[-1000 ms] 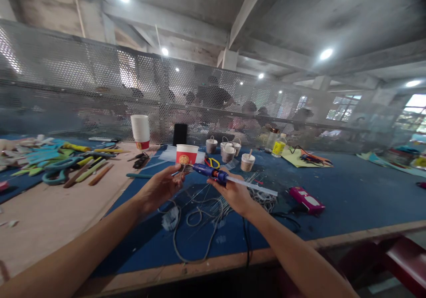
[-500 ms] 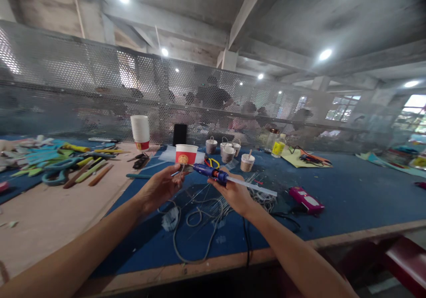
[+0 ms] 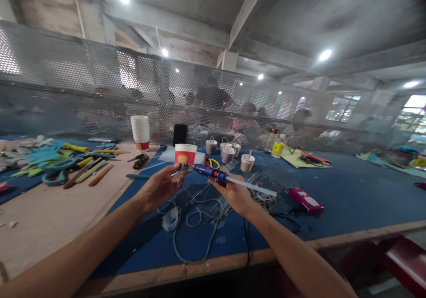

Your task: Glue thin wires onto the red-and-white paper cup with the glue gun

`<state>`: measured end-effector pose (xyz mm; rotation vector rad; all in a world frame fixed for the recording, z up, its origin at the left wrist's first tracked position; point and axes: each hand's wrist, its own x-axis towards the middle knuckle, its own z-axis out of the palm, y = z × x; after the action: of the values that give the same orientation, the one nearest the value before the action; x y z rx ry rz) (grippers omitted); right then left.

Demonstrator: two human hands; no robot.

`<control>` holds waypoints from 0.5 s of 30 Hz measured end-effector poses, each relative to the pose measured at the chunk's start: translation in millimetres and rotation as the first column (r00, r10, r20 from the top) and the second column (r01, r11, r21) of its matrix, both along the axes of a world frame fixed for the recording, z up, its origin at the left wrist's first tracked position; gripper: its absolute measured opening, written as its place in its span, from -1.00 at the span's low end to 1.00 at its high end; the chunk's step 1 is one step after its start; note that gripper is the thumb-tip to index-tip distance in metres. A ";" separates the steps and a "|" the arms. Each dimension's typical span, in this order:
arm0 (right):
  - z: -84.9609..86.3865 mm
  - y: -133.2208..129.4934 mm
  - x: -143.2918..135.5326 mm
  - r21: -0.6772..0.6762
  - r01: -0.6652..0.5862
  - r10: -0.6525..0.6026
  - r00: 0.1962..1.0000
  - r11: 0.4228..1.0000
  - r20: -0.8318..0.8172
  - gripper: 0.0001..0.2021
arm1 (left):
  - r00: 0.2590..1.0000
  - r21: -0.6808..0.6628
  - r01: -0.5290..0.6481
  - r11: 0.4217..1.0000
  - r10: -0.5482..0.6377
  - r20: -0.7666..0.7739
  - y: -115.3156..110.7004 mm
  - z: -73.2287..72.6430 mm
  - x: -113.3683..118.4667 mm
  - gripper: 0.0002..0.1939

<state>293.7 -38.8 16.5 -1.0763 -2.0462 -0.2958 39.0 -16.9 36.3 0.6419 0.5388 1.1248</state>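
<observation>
1. In the head view, grey cord [image 3: 181,169] was pinched in the left hand [image 3: 163,183] below the paper cup [image 3: 185,154], over the desk [image 3: 356,182]; any grip on the cup could not be told.
2. The blue glue gun [image 3: 210,172] was gripped by the right hand [image 3: 234,189].
3. The cup was judged light, crushable, best held near its rim; the gun rigid, by its handle.

No wording can be read; a round gold emblem [image 3: 182,158] is borne by the red-and-white cup [image 3: 187,153] at centre, an illegible yellow label [image 3: 277,149] by the bottle [image 3: 282,139] right of centre.
</observation>
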 end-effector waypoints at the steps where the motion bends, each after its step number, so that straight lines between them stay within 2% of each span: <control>1: -0.1 -0.2 -0.2 0.000 0.003 -0.003 1.000 1.000 -0.001 -0.66 | 1.000 0.003 0.000 1.000 0.000 0.005 -0.1 0.6 0.0 -0.87; 15: -2.2 1.3 -0.1 0.016 -0.006 0.006 1.000 1.000 -0.013 -0.64 | 1.000 0.004 -0.016 1.000 0.017 -0.025 2.4 -6.1 -0.9 -0.87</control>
<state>293.6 -37.5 14.3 -1.0595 -2.0321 -0.3011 38.0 -14.5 30.2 0.6566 0.5647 1.1347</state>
